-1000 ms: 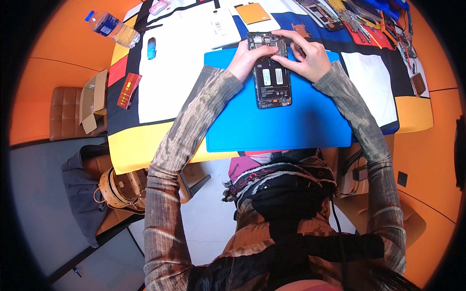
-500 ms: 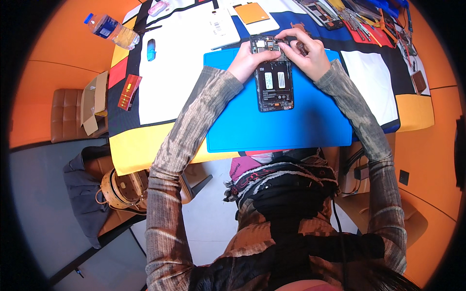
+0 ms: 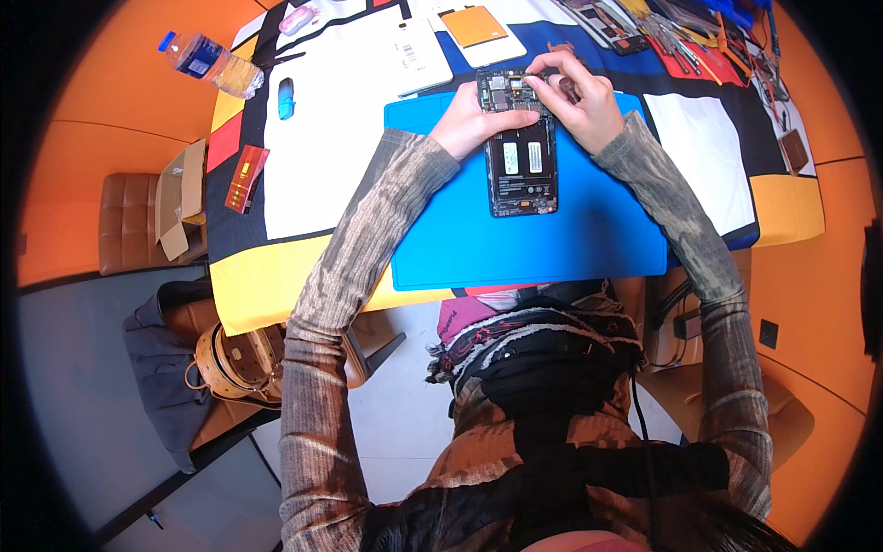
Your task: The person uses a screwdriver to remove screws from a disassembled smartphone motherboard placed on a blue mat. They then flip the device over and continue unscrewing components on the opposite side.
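Observation:
An opened black smartphone [image 3: 521, 156] with its back cover off lies on a blue work mat [image 3: 524, 230]. My left hand [image 3: 476, 121] rests on the phone's upper left part and holds it down. My right hand [image 3: 578, 99] sits at the phone's top right, fingers pinched over the top edge; what they pinch is too small to tell. Both forearms, in mottled grey-brown sleeves, reach over the mat from below.
The table [image 3: 276, 276] has a cloth of white, blue, red, yellow blocks. A plastic water bottle [image 3: 210, 64] lies at the far left, an orange card [image 3: 472, 26] and white box behind the mat, several tools [image 3: 708, 41] far right. A brown bag [image 3: 241, 361] sits below left.
Both hands moved up toward the phone's top edge. My right hand's fingers drew together over the top right corner.

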Tool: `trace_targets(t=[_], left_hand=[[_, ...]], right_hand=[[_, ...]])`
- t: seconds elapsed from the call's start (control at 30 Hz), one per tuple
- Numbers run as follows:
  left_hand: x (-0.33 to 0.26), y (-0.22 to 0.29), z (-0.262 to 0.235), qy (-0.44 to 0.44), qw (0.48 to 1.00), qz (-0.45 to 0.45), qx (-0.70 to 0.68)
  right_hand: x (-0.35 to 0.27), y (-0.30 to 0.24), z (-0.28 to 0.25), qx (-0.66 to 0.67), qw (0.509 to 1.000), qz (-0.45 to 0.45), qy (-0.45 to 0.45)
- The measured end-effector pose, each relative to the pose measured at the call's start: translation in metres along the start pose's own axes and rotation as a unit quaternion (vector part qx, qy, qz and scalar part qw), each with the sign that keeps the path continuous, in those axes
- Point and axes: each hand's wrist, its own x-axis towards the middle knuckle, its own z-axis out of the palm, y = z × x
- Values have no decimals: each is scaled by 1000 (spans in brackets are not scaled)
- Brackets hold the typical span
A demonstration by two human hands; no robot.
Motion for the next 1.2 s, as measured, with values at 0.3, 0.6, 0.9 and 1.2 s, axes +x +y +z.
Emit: trace_targets(t=[0.3,0.6,0.9,1.2], left_hand=[[1,-2,0,-4,1000,5,2],[1,-3,-2,-18,999,16,22],[2,-3,-2,-11,999,11,42],[2,-4,1,4,1000,11,22]], right_hand=[[0,-2,1,-10,1000,-4,7],[-1,-1,1,4,1000,-7,11],[0,-4,1,7,1000,-8,22],[1,-4,1,2,999,-13,34]])
